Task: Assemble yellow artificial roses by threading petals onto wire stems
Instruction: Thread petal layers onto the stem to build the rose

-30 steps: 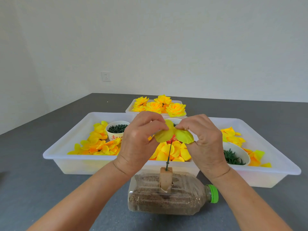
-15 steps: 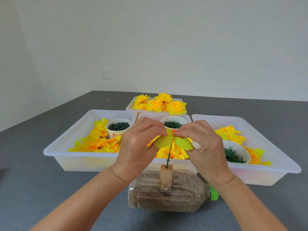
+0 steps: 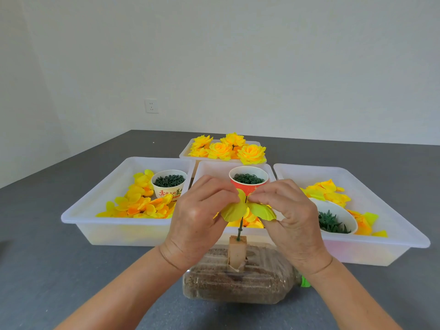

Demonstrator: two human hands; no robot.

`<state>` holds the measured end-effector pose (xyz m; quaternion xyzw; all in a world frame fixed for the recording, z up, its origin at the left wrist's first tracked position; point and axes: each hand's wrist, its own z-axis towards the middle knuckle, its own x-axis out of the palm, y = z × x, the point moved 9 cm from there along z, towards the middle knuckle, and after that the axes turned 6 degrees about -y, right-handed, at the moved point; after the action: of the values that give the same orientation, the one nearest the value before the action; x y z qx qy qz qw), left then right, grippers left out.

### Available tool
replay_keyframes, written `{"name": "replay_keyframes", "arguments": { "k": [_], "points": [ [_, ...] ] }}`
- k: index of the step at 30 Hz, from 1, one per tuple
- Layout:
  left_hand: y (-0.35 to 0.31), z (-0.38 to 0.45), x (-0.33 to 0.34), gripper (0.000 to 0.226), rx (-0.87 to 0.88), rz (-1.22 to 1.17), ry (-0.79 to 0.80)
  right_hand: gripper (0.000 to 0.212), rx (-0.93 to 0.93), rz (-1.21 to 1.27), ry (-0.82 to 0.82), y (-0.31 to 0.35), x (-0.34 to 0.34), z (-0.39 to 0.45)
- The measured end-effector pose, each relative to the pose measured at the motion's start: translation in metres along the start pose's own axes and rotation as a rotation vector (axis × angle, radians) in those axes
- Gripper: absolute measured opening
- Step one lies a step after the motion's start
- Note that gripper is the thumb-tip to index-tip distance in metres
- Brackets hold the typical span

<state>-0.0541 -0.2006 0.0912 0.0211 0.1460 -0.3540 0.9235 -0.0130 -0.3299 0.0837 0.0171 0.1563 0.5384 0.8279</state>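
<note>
- Far to the left of your hands, the left tray (image 3: 78, 214) keeps loose yellow petals (image 3: 140, 206) and a white cup of green pieces (image 3: 168, 184) within easy reach.
- Your left hand (image 3: 197, 222) pinches the left half of the yellow-green petal piece (image 3: 247, 210), fingertips meeting at its centre, likely to steady the hole over the wire.
- Directly between your hands, the green wire stem (image 3: 240, 228) stands upright, its foot stuck in a tan block (image 3: 237, 252) on a clear bottle lying on its side (image 3: 238, 284) on the desk; the bottle looks filled with something granular, probably ballast so the stem stays put and both hands are free.
- Just behind your fingertips sits a red cup of green rings (image 3: 248, 181); beyond it, a small tray holds finished roses (image 3: 228, 148).
- Your right hand (image 3: 289, 217) pinches the petal piece's right half, close against the left, so the two hands can press it down evenly.
- Right of that hand, the right tray (image 3: 392, 210) holds a white bowl of green calyx parts (image 3: 333, 222) and more petals.
</note>
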Motion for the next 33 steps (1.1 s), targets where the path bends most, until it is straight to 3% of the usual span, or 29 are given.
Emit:
{"name": "replay_keyframes", "arguments": {
  "k": [13,16,24,33],
  "points": [
    [0.0,-0.017,0.006,0.011,-0.01,-0.002,0.097,0.006,-0.035,-0.02,0.09,0.007,0.008,-0.015],
    [0.001,-0.022,0.007,0.001,-0.011,0.006,0.118,0.006,-0.035,-0.023,0.115,0.006,0.01,-0.019],
    [-0.003,-0.03,0.01,0.016,0.003,0.021,0.158,0.008,-0.036,-0.018,0.139,0.006,0.011,-0.028],
    [-0.013,-0.031,0.011,0.012,0.076,0.069,0.161,0.006,-0.075,-0.057,0.15,0.01,0.014,-0.03]
  ]
}}
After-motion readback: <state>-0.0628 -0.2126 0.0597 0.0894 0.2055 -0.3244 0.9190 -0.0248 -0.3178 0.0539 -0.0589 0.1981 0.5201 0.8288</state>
